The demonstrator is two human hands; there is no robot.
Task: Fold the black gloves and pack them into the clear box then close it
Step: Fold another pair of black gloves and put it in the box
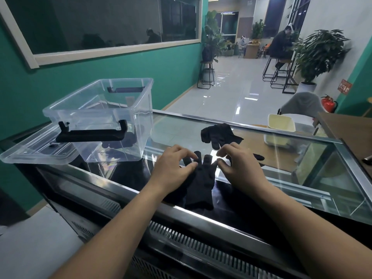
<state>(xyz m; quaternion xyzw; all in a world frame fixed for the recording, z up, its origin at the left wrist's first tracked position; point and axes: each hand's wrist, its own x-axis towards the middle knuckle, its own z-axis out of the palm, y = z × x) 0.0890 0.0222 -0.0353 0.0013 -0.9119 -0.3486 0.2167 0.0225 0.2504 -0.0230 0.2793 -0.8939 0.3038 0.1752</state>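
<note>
Your left hand [174,167] and right hand [239,168] rest on the black glove [201,182] lying flat near the front edge of the glass counter [251,133], its cuff toward you. The fingers of both hands are curled narrow, tips pinching or pressing the glove's finger ends; whether the fabric is actually gripped cannot be told. A second glove [218,133] lies crumpled toward the counter's middle, apart from the first. The clear box [104,117] stands open at the left end, dark items visible through its wall, with its lid [34,152] just beside it at the left corner. Risks noted: the glass is smooth, so the glove may slide under your fold rather than crease; the cuff sits close to the front edge and could be dragged over it; the lid appears to overhang the corner and a knock could tip it.
</note>
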